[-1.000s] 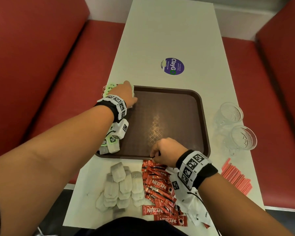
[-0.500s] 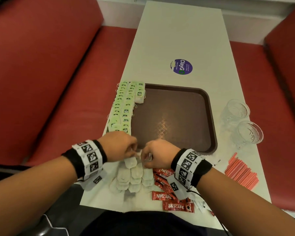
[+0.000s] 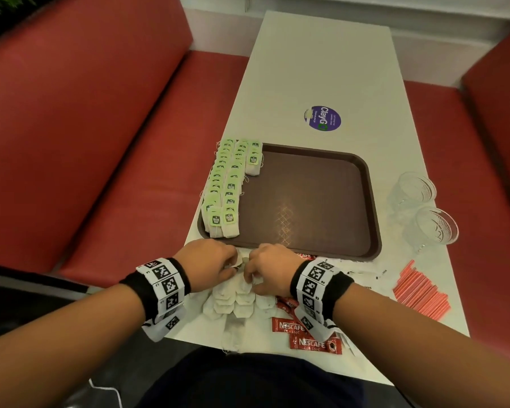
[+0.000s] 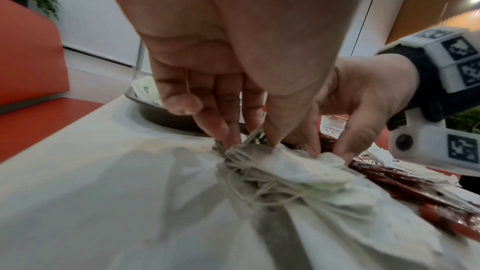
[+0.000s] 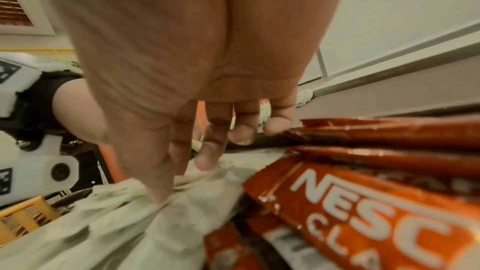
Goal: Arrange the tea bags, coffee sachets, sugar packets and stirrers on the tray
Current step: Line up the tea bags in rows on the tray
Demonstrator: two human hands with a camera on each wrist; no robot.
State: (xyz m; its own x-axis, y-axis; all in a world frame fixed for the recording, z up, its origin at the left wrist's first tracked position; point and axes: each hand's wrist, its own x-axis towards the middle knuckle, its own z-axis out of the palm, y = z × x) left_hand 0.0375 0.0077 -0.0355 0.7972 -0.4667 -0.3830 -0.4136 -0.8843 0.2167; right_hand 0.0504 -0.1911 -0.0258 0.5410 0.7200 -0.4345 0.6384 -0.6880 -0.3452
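Tea bags [image 3: 236, 298], loose and untagged, lie in an overlapping heap on the white table [image 3: 321, 69] at its near edge, just short of the brown tray [image 3: 374, 201]. Both hands work at the far end of this heap. Left hand [image 3: 208, 265]: fingers curled down, fingertips [image 4: 228, 132] and thumb pinching the top of one tea bag and its string. Right hand [image 3: 270, 269]: fingers curled, thumb and forefinger pressed into the paper of a neighbouring bag, almost touching the left hand; whether that bag is truly pinched or only pressed cannot be told.

Beyond the grip, on the tray's left side, green-tagged tea bags [image 3: 227, 187] stand in overlapping rows: two long ones and a short third at the far corner. The rest of the tray floor is bare. To the right of the grip, partly under the right wrist, lie red Nescafé coffee sachets [image 3: 289, 326] touching the tea-bag heap. Farther right, well apart from both hands, a bundle of red stirrers [image 3: 418, 293] lies on the table, with white sugar packets [image 3: 362, 272] between it and the right wrist. Two clear glasses [image 3: 424, 207] stand beside the tray's right rim. A purple sticker [image 3: 322, 118] marks the table beyond the tray.
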